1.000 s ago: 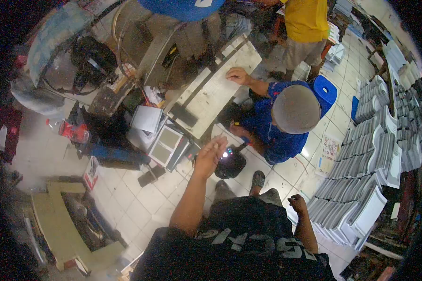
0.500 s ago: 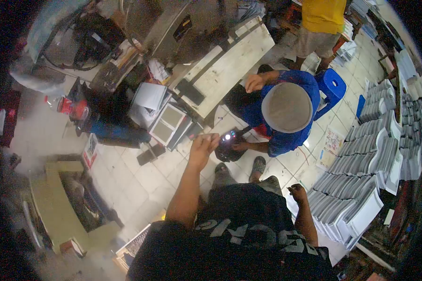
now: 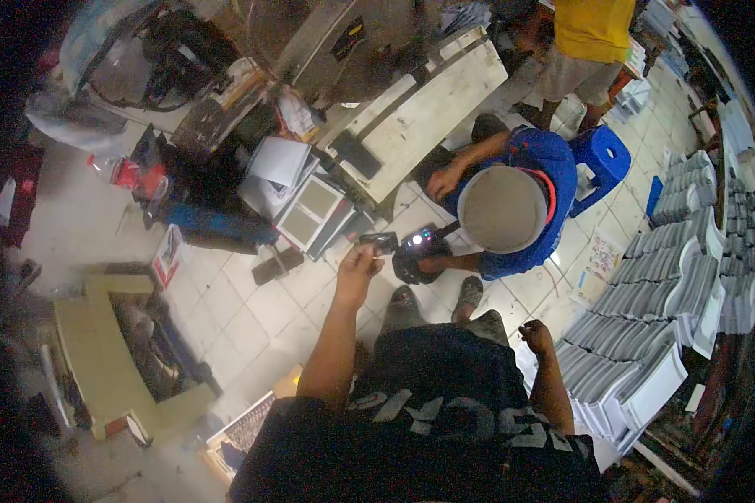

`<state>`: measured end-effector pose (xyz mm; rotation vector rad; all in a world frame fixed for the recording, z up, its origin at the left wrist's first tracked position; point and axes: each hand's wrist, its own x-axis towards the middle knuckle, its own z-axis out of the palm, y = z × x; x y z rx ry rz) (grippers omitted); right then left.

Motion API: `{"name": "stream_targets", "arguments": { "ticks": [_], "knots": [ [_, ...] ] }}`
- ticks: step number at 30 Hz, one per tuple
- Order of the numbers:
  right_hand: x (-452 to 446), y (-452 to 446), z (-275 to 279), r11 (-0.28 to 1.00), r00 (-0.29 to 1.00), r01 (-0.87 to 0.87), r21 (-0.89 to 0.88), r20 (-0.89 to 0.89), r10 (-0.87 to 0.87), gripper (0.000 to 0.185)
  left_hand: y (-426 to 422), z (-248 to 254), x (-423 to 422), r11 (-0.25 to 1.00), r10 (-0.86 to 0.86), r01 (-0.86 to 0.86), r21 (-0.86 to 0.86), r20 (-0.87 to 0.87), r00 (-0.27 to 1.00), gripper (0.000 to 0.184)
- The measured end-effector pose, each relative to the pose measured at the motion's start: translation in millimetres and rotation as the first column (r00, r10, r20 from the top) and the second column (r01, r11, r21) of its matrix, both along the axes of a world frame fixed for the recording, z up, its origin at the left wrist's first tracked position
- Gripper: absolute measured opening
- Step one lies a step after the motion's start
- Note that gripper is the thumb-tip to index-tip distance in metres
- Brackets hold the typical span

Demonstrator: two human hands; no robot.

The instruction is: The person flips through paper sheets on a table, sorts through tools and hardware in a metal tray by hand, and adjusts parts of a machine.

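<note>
My left hand [image 3: 358,267] is raised ahead of my body with its fingers pinched together, next to a small dark object [image 3: 380,243]; what the fingertips hold is too small to tell. Curled at my right side, my right hand [image 3: 537,336] is near the stacks of paper [image 3: 629,335], and any content is hidden. Just beyond my left hand is a dark device with bright lights [image 3: 419,243]. A seated co-worker in a grey cap [image 3: 503,210] and blue shirt has one hand [image 3: 430,264] at that device and the other [image 3: 445,182] near the pale bench.
The long pale bench [image 3: 428,101] runs diagonally ahead. Left of it lie papers and framed panels [image 3: 312,210]. A blue stool [image 3: 604,159] is behind the co-worker. Another person in yellow [image 3: 593,29] stands beyond. A beige machine frame [image 3: 101,360] is at left.
The co-worker has leaned forward, and the hand that was on the bench has come down off it. A small dark object now shows by my left fingertips. My view has shifted slightly.
</note>
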<state>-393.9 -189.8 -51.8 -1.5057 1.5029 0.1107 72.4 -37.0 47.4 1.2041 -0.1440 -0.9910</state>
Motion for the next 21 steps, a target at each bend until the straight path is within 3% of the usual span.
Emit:
{"name": "stream_targets", "arguments": {
  "ticks": [21],
  "knots": [
    [2,7,-13,0.999,0.999,-0.045,-0.028,-0.008,0.045,0.041,10,-7,5,0.999,0.001,0.002,0.042,-0.077,0.997,0.018]
  ]
}}
